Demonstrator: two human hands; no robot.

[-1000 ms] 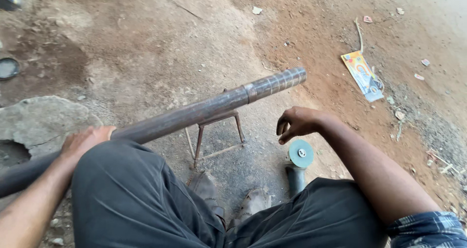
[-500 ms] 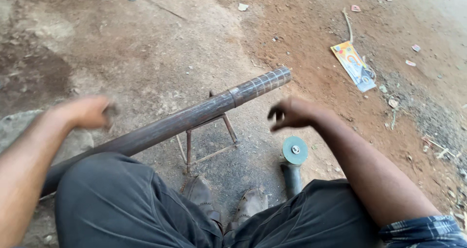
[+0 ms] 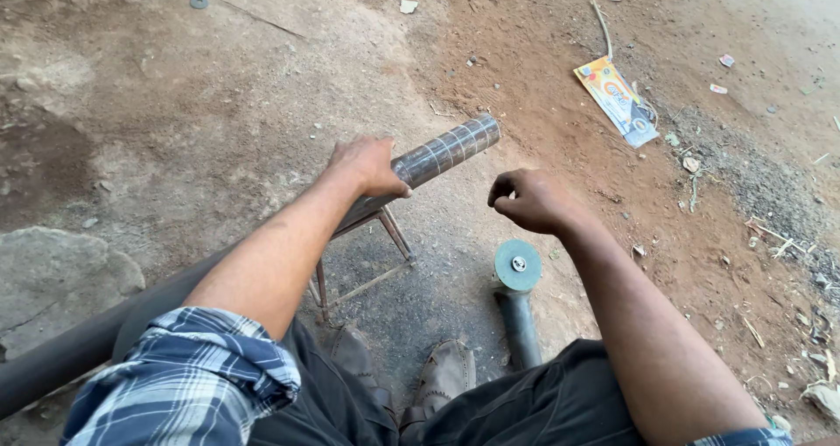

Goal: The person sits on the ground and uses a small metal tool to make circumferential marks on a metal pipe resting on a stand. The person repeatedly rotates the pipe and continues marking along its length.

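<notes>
Your left hand [image 3: 367, 166] has moved forward to clasp the steel pipe [image 3: 442, 153] resting on its small stand [image 3: 363, 253]; hold it firmly while your loosely curled, empty right hand [image 3: 529, 201] hovers above the angle grinder [image 3: 518, 275].

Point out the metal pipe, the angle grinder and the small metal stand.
metal pipe [image 3: 446, 151], head view, on its marked end section.
angle grinder [image 3: 517, 264], head view, on its round disc.
small metal stand [image 3: 395, 233], head view, on one thin leg.
</notes>
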